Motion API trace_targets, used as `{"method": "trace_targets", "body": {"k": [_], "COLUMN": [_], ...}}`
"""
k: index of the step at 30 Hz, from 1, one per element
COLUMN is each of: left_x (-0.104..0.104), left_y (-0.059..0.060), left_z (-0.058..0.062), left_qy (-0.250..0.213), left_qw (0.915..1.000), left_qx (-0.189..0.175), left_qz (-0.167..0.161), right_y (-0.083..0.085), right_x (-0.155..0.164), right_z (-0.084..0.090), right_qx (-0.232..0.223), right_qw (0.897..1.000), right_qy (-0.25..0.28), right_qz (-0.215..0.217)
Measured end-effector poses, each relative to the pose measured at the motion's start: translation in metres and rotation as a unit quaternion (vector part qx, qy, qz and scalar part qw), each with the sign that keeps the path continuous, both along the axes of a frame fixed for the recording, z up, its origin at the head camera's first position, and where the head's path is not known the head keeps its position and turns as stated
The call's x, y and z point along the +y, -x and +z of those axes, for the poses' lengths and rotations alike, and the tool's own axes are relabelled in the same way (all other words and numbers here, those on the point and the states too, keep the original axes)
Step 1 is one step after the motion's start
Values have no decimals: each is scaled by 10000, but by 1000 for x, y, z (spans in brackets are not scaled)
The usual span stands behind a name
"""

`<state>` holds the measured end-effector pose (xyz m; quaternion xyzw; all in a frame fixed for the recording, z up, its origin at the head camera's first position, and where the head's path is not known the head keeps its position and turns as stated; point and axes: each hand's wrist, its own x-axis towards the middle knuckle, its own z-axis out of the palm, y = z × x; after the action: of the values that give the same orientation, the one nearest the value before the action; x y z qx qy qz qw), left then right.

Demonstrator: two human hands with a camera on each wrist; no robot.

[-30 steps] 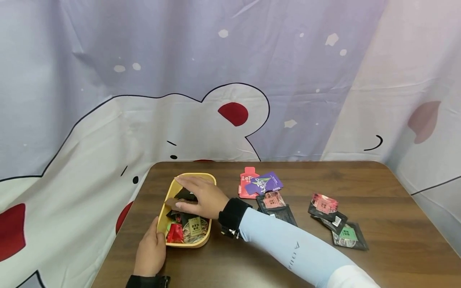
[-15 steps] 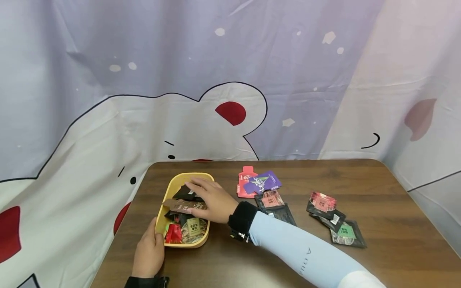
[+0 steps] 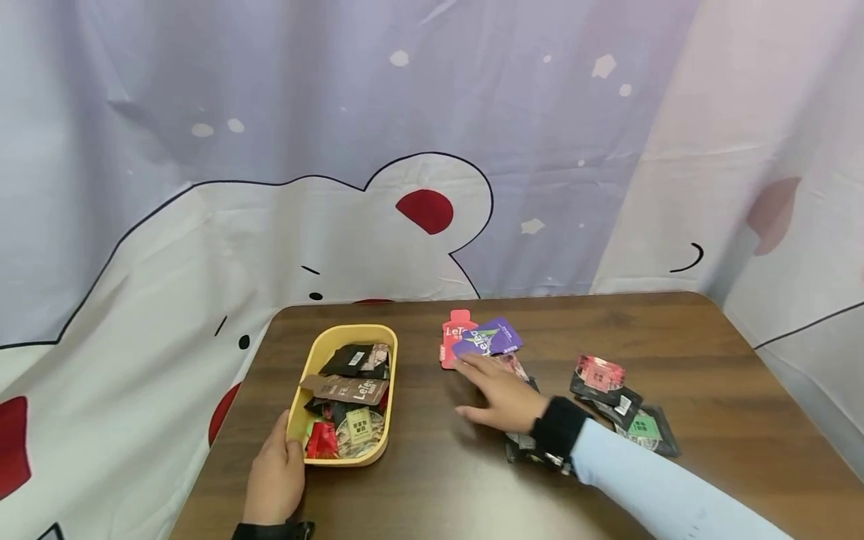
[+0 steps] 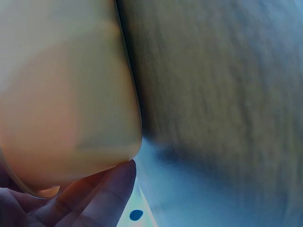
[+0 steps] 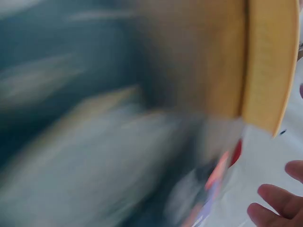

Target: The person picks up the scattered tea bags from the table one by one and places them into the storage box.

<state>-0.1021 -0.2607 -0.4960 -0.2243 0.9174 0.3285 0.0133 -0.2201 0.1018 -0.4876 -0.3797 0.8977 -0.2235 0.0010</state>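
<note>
My left hand [image 3: 275, 476] grips the left wall of a yellow plastic box [image 3: 394, 367] near its front corner. In the left wrist view, its fingertips [image 4: 120, 177] touch the box. Inside the box lie a brown packet [image 3: 351, 389] marked LeTea, black sachets [image 3: 347, 360], a red packet [image 3: 322, 440] and a sachet with a yellow label [image 3: 360, 425]. My right hand [image 3: 502, 394] holds nothing, its fingers spread, over a pile of black sachets [image 3: 520, 444] that it partly hides. By its fingertips lies a purple packet [image 3: 498, 337] across a red packet [image 3: 454, 330].
Farther right on the brown wooden table [image 3: 432, 495] is another pile: a black sachet with a red label [image 3: 599, 375], one showing a barcode and one with a green label [image 3: 644, 427]. A printed curtain [image 3: 337, 240] hangs behind the table.
My right hand has moved right from over the box to the middle pile, leaving the brown packet lying in the box. The left hand stays on the box.
</note>
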Motion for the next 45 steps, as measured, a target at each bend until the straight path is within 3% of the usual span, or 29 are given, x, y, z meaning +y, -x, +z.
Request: {"method": "trace_targets", "body": {"k": [5, 12, 20, 26, 39, 42, 45], "left_x": [0, -3, -5, -2, 0, 0, 1], "left_y": [0, 1, -3, -4, -2, -1, 1], "left_z": [-1, -1, -4, -4, -4, -3, -3], "left_qy": [60, -73, 42, 33, 21, 22, 0], "left_qw": [10000, 10000, 9996, 9996, 9999, 9999, 9999], "left_qx": [62, 14, 264, 230, 133, 125, 121], "left_qz": [-32, 27, -111, -133, -52, -32, -10], "right_y": [-18, -33, -34, -33, -33, -31, -27], "right_x": [57, 90, 88, 86, 83, 81, 78], "right_z": [-12, -17, -19, -22, -23, -21, -21], "right_qx": [-224, -301, -152, -237, -183, 15, 514], "right_qw": [9986, 9969, 9973, 9936, 9908, 9921, 9912], "right_qy": [-316, -493, -546, -935, -1089, -867, -517], "right_qz": [-352, -528, -474, -584, -786, -912, -1104]}}
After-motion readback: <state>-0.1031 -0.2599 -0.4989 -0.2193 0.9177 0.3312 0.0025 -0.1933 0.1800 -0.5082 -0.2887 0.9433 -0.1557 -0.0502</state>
